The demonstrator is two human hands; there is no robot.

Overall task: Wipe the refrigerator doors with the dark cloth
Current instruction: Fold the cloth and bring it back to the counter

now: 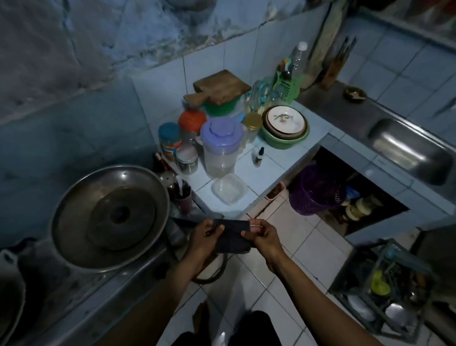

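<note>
A dark cloth [233, 237] is stretched between both hands at the middle of the view, above the tiled floor. My left hand [204, 236] pinches its left edge, and my right hand [264, 236] pinches its right edge with fingers curled. The cloth looks folded into a flat rectangle. No refrigerator door shows clearly in this view.
A large metal wok with a lid [110, 217] sits on the stove at left. The tiled counter [271, 169] ahead holds a pitcher [221, 146], jars, a stack of plates [285, 121] and a cutting board. A steel sink [410, 152] is at right, a dish rack [383, 292] on the floor.
</note>
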